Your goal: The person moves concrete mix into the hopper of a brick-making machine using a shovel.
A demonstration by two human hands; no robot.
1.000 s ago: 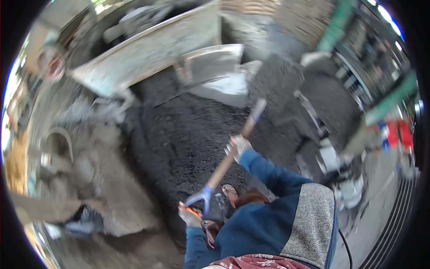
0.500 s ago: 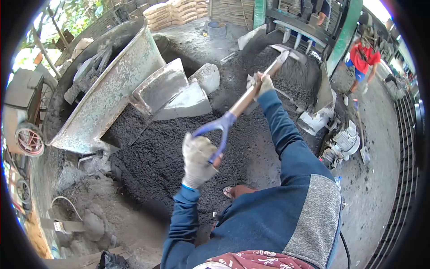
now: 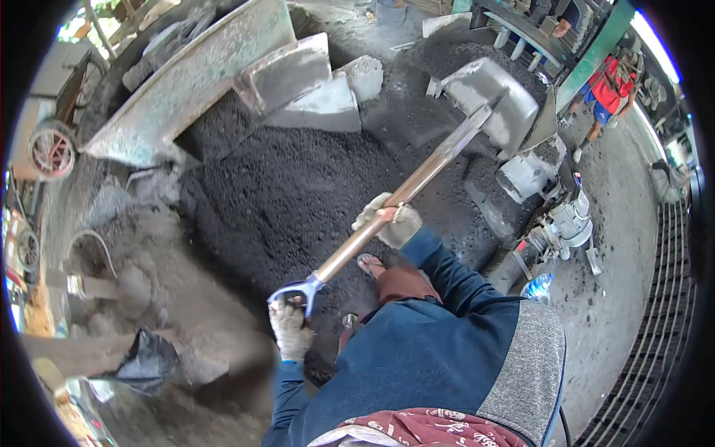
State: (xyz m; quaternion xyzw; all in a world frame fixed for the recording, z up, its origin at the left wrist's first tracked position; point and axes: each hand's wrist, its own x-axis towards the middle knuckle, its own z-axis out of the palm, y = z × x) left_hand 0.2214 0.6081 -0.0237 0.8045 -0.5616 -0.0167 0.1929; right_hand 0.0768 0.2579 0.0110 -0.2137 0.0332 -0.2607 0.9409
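Note:
A shovel [image 3: 421, 179] with a wooden shaft, a blue D-shaped handle and a broad metal blade [image 3: 491, 100] runs diagonally up to the right. My left hand [image 3: 291, 324], in a pale work glove, is closed round its blue handle. Farther up, my gloved right hand [image 3: 389, 220] wraps round the wooden shaft. The blade carries no visible load, and its face looks up. Beneath the shaft spreads a heap of dark, damp, grainy mix [image 3: 290, 194]. A second dark pile [image 3: 465, 59] lies behind the blade.
A large worn metal drum [image 3: 201, 78] stands at the upper left, with slabs [image 3: 287, 74] beside it. An electric motor [image 3: 570, 223] sits on the right floor. One person in a red shirt [image 3: 614, 83] is at the upper right. A metal grating [image 3: 655, 298] borders the right side.
The shovel has been drawn back from the far pile toward my body. Dark material was falling off the blade earlier; now the blade shows bare. Both hands have come lower, and the view has tilted down.

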